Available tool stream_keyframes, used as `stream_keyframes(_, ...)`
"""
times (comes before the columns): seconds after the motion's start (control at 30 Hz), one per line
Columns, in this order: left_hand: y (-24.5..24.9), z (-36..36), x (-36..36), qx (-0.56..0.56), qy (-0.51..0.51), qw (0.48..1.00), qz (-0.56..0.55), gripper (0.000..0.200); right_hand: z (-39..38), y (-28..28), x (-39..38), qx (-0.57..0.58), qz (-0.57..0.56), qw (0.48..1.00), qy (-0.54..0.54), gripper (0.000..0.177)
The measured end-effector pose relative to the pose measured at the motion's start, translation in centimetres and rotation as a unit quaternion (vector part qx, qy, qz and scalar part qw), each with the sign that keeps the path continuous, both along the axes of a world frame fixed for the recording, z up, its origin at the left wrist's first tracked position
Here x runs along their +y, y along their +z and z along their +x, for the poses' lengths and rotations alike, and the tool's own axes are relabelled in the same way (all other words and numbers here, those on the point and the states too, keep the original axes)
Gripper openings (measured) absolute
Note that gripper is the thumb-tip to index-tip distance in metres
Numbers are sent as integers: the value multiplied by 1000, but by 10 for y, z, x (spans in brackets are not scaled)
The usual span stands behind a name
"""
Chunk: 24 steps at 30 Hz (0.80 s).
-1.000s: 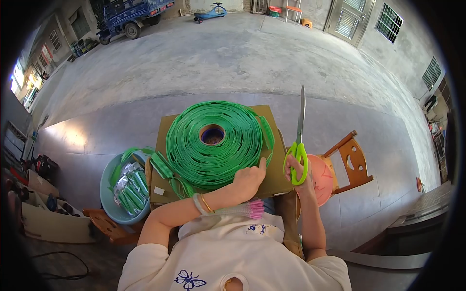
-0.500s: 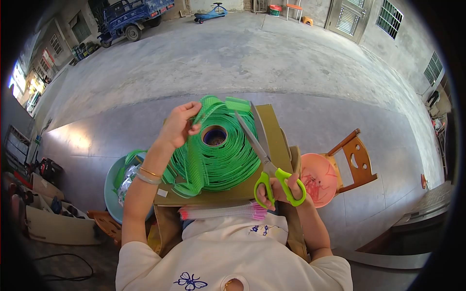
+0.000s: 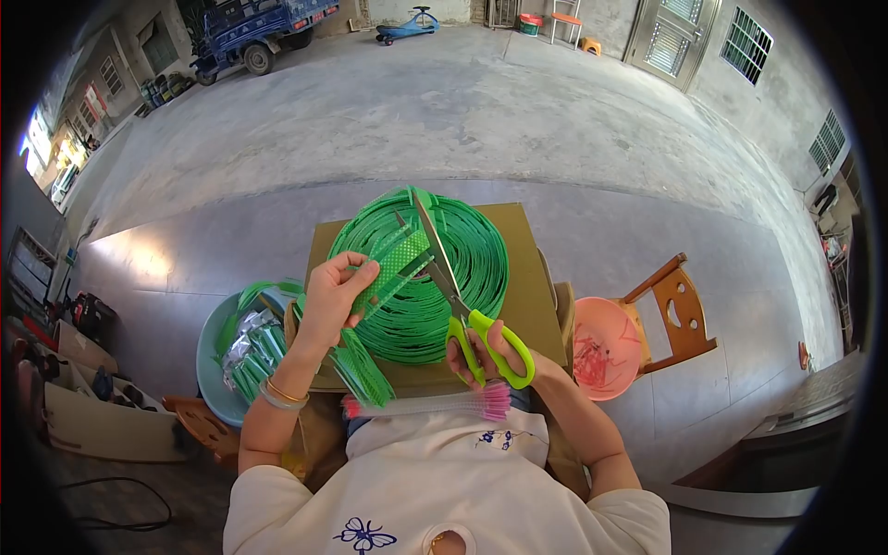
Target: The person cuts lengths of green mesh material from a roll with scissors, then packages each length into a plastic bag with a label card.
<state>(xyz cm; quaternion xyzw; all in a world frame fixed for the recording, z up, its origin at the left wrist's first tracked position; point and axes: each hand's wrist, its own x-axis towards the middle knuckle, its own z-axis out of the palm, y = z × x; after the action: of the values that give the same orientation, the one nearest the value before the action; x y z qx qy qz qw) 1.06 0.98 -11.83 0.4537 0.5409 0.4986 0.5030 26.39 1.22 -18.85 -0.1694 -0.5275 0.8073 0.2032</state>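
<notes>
A large coil of green strip [image 3: 472, 250] lies on a brown board [image 3: 532, 277] in front of me. My left hand [image 3: 340, 294] pinches a folded perforated green strip [image 3: 393, 264] over the coil's left part, and its free end hangs toward the board's front edge. My right hand [image 3: 486, 356] has its fingers in the yellow-green handles of the scissors [image 3: 446, 282]. Their blades are spread, one on either side of the strip's right part, near the pinched fold. Across my lap lies a bundle of clear tubes with pink ends [image 3: 430, 403].
A blue basin [image 3: 215, 379] with green strips and silvery packets stands at the left. On the right a pink basin [image 3: 606, 347] with reddish pieces sits by a wooden chair [image 3: 680, 314]. A blue truck [image 3: 259, 32] is parked far ahead.
My left hand has moved down and toward me with the strip. The scissors have moved left, and their open blades are now around the strip. The coil's centre is now covered.
</notes>
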Motion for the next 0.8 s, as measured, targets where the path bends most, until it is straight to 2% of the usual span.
stream_keyframes(0.27, -10, 0, -18, 70, 65, 994, 44, 17, -6, 10, 2, -50, 74, 996, -14, 82)
stream_keyframes(0.8, -8, 3, -23, 60, 67, 994, 54, 16, -7, 12, -2, -66, 81, 994, -17, 75)
